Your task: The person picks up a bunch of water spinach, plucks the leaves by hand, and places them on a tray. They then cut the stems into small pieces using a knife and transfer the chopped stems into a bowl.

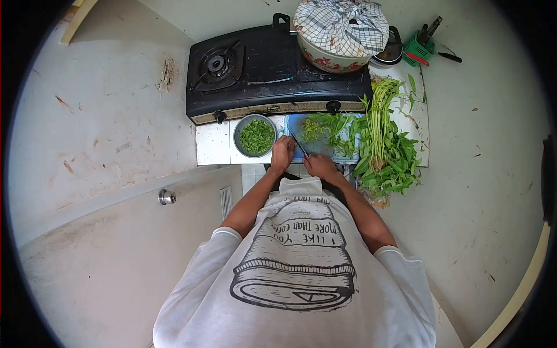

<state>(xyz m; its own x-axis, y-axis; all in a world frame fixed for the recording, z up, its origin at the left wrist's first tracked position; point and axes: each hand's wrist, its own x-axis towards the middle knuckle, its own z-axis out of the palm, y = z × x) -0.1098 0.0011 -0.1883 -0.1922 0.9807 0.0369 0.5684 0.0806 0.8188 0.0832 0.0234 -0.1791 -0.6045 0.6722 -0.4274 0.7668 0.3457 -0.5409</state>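
My right hand (320, 166) grips the handle of a knife (299, 145), whose dark blade slants up and left over the blue cutting board (322, 153). By the board's left edge, close to the blade tip, my left hand (282, 153) has its fingers curled in; whatever they may hold is hidden. Chopped green bits (313, 129) lie on the board, and longer leafy stems (342, 126) cover its right part. Left of my left hand stands a grey bowl (237, 139) filled with chopped greens (257, 137).
A large bunch of leafy greens (380, 124) lies right of the board, some hanging over the counter edge. Behind is a black two-burner stove (270, 64) bearing a flowered pot (331, 58) under a checked cloth (342, 26). A green basket (415, 49) holds utensils at the back right.
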